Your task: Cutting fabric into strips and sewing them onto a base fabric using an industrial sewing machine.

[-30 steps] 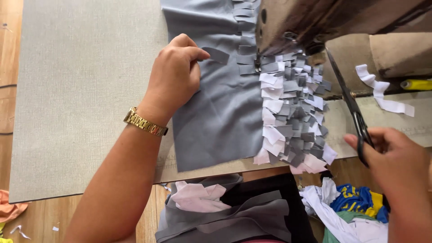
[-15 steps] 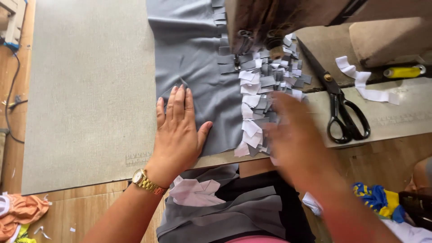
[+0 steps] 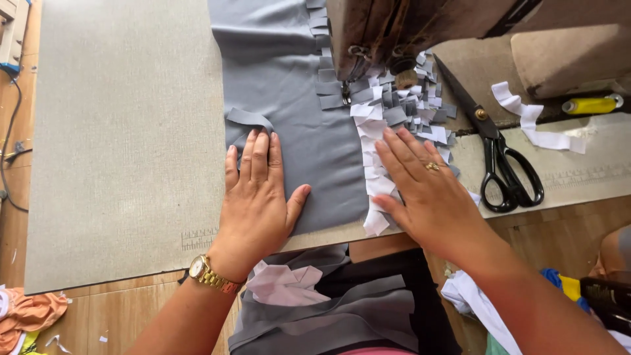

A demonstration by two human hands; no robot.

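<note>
A grey cloth (image 3: pixel 309 125) lies flat on the sewing table, running up under the brown sewing machine (image 3: pixel 401 29). Rows of small grey and white fabric strips (image 3: pixel 394 121) are stitched along its right side. My left hand (image 3: pixel 256 197), with a gold watch at the wrist, presses flat on the cloth's lower left part. My right hand (image 3: pixel 427 190), wearing a ring, lies flat on the white strips at the lower right. Black scissors (image 3: pixel 499 161) rest on the table just right of my right hand.
A grey mat (image 3: pixel 125 144) covers the table's left side. A loose white strip (image 3: pixel 536 125) and a yellow tube (image 3: pixel 591 105) lie at the right. Folded grey and white fabric pieces (image 3: pixel 309 296) sit in my lap. Colourful scraps (image 3: pixel 26 315) lie at the lower left.
My right hand put the scissors down on the table and moved left onto the strips. My left hand slid down the cloth and flattened out.
</note>
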